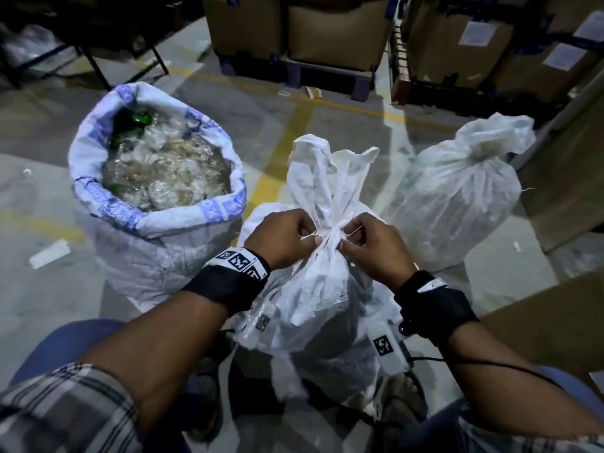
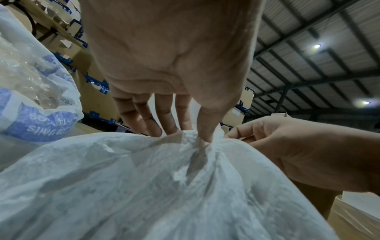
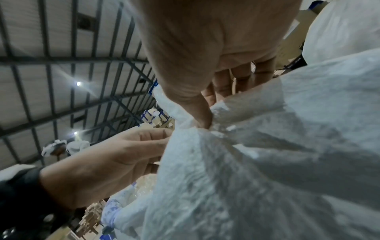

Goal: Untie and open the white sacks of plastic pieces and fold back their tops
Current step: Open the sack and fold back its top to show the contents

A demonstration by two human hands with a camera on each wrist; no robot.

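A tied white sack (image 1: 313,299) stands between my knees, its gathered top (image 1: 323,178) sticking up above the tie at its neck (image 1: 330,233). My left hand (image 1: 287,237) pinches the tie from the left and my right hand (image 1: 369,246) pinches it from the right. In the left wrist view my left hand's thumb (image 2: 207,129) presses into the neck of the white sack (image 2: 164,186), with my right hand (image 2: 298,154) beside it. The right wrist view shows my right hand's thumb (image 3: 201,113) at the knot of the sack (image 3: 267,162) and my left hand (image 3: 107,162) opposite.
An open sack (image 1: 153,197) with a folded-back blue-printed top and clear plastic pieces inside stands at the left. Another tied white sack (image 1: 457,194) stands at the right. Cardboard boxes (image 1: 457,44) on pallets line the back and right. The floor has yellow lines (image 1: 277,152).
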